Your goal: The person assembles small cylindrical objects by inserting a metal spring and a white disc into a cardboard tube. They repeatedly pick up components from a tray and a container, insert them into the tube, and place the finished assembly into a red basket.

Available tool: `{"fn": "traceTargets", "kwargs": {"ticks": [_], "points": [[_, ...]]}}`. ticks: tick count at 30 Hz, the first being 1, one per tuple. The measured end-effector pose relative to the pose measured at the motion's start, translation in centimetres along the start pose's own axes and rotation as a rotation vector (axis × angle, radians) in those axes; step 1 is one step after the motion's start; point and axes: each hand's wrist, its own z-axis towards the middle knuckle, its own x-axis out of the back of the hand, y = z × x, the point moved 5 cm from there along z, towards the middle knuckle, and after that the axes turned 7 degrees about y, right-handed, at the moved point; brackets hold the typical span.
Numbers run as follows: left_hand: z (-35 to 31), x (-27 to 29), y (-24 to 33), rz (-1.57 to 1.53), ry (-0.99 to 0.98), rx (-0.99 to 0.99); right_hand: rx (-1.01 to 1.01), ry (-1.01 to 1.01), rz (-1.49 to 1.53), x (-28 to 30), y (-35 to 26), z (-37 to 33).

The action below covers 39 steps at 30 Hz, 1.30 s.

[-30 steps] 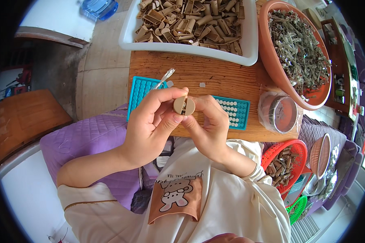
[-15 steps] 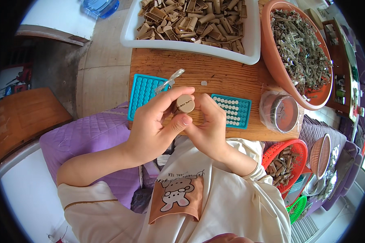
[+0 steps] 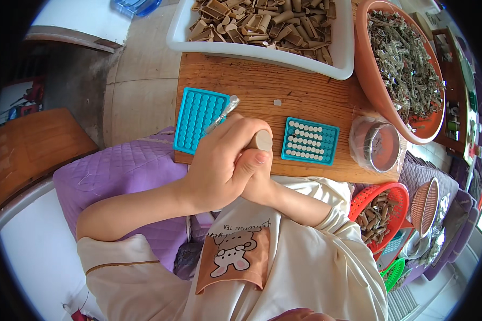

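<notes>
Both my hands come together over the near edge of the wooden table. My left hand (image 3: pixel 219 168) is closed around a brown plastic cylinder (image 3: pixel 262 140), whose round end shows between thumb and forefinger. My right hand (image 3: pixel 260 184) presses against it from below, its fingers mostly hidden behind the left. A clear, twisted plastic-wrapped strip (image 3: pixel 229 108) sticks out past the left knuckles. Beyond that hand lies a blue tray (image 3: pixel 197 120) with rows of round hollows. To the right, a smaller blue tray (image 3: pixel 329 147) holds rows of white discs (image 3: pixel 305 143).
At the back stands a white tub (image 3: pixel 262 52) full of brown half-shells. An orange basin (image 3: pixel 365 69) of clear-wrapped strips is at right, beside a plastic-lined round container (image 3: pixel 377 147). A red basket (image 3: pixel 400 214) of brown pieces sits lower right. One small pale piece (image 3: pixel 277 102) lies on the table.
My hands have closed more tightly around the brown cylinder, the left now covering much of the right. The dark seam across its end no longer shows. The whole view has shifted slightly.
</notes>
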Motion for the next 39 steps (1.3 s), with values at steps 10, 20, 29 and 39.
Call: {"fn": "traceTargets", "kwargs": {"ticks": [10, 20, 29, 39], "points": [[-0.2, -1.1, -1.7, -0.695, -0.290, 0.643, -0.312, -0.437, 0.132, 2.9, 0.9, 0.7], [-0.7, -1.4, -2.7, -0.900, -0.164, 0.854, -0.309, -0.521, -0.467, 11.2, -1.6, 1.8], [-0.5, -1.3, -2.7, -0.823, -0.184, 0.937, -0.599, 0.013, -1.251, 31.2, 2.3, 1.3], [-0.7, -1.1, -3.6, -0.879, -0.070, 1.080, -0.553, -0.033, -1.606, 31.0, 6.9, 2.0]]}}
